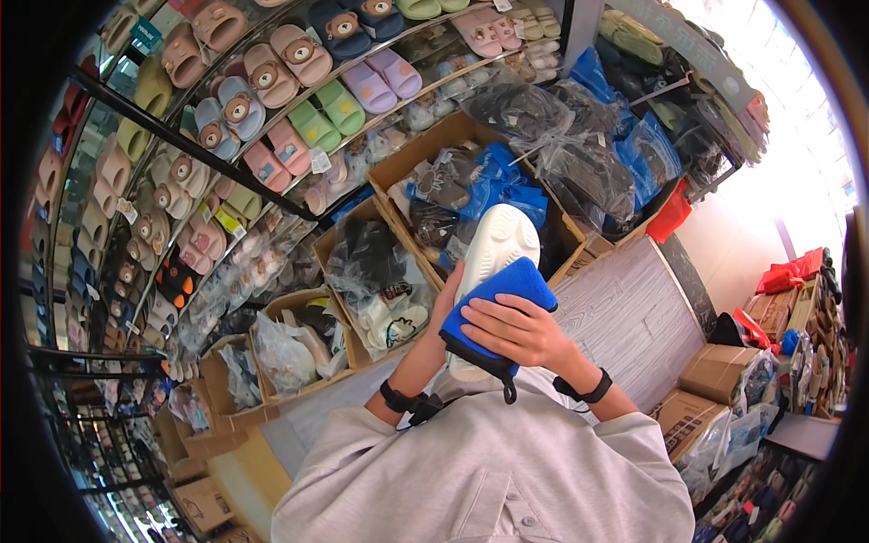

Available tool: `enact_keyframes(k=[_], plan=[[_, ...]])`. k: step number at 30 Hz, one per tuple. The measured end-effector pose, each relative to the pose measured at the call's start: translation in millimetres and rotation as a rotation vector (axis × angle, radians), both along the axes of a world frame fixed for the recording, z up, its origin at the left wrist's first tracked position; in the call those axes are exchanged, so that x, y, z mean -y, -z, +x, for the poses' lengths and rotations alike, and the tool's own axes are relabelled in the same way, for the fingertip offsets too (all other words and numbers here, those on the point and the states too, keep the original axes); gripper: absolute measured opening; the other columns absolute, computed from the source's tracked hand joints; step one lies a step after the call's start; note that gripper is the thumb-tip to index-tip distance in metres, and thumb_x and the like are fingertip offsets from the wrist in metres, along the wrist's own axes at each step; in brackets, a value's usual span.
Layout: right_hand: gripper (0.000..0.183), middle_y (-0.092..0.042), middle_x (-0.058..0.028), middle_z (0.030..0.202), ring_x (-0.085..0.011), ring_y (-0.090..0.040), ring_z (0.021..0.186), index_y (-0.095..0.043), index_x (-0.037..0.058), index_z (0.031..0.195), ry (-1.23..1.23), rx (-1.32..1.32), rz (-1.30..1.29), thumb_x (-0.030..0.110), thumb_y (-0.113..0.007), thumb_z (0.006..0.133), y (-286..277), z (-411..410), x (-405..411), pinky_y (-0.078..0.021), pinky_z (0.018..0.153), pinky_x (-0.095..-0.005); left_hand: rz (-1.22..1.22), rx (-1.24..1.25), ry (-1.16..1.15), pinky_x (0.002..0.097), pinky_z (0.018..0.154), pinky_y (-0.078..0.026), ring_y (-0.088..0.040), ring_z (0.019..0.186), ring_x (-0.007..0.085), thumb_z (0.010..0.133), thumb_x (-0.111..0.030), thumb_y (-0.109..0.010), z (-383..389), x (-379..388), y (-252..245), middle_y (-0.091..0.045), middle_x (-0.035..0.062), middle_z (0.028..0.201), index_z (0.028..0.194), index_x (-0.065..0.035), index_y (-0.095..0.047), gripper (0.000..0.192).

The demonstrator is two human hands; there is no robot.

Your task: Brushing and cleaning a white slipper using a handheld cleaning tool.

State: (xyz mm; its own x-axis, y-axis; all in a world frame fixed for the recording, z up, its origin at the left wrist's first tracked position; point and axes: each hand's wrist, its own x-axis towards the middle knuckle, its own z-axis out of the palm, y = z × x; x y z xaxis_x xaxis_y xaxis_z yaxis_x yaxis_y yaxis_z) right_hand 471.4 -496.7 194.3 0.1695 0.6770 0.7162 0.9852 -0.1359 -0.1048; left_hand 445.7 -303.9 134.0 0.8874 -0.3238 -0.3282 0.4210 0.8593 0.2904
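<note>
A white slipper (504, 232) is held in front of my body with its patterned sole facing up. My left hand (449, 298) grips it along its left edge, the fingers mostly hidden beneath. Over the lower half of the sole lies a folded blue cloth (526, 282) with black edging and a small hanging loop. My right hand (516, 331) presses on this cloth, its fingers spread across it and pointing left. The heel end of the slipper is partly covered by the cloth and hand.
Behind the slipper stands a cardboard box (574, 248) of bagged footwear. More open boxes (353, 339) line up leftward. Glass shelves with rows of slippers (292, 54) rise at the left and back. Stacked cartons (719, 373) stand at the right beside the wood-patterned floor (624, 312).
</note>
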Motion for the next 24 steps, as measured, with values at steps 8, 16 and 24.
enact_keyframes(k=[8, 16, 24], plan=[[0.056, -0.063, -0.0173, 0.145, -0.0358, -0.059, 0.136, -0.070, 0.0057, 0.135, 0.280, -0.260, 0.171, 0.019, -0.074, 0.081, 5.9, 32.2, 8.9, -0.0437, 0.113, -0.0498, -0.059, -0.047, -0.058, 0.0394, 0.098, -0.058, -0.070, 0.113, 0.0255, 0.111, -0.048, -0.046, -12.3, 3.7, -6.9, -0.069, 0.0127, 0.133, 0.148, -0.0071, -0.055, 0.055], [0.046, -0.066, -0.0123, 0.143, -0.0290, -0.060, 0.136, -0.070, 0.0074, 0.133, 0.109, -0.197, 0.034, 0.015, -0.064, 0.088, -5.9, -7.1, -13.1, -0.0448, 0.112, -0.0461, -0.198, -0.018, -0.059, 0.0396, 0.101, -0.058, -0.070, 0.113, 0.0231, 0.108, -0.056, -0.048, -19.1, -2.9, -0.3, -0.068, 0.0136, 0.131, 0.145, -0.0067, -0.057, 0.062], [0.059, -0.063, -0.0140, 0.146, -0.0316, -0.058, 0.138, -0.067, 0.0067, 0.139, 0.115, -0.258, 0.107, 0.014, -0.071, 0.080, -6.1, 18.9, 2.9, -0.0409, 0.117, -0.0487, -0.209, -0.090, -0.065, 0.0419, 0.107, -0.054, -0.067, 0.121, 0.0269, 0.111, -0.048, -0.045, -26.4, 0.7, -11.6, -0.063, 0.0137, 0.142, 0.152, -0.0061, -0.050, 0.059]])
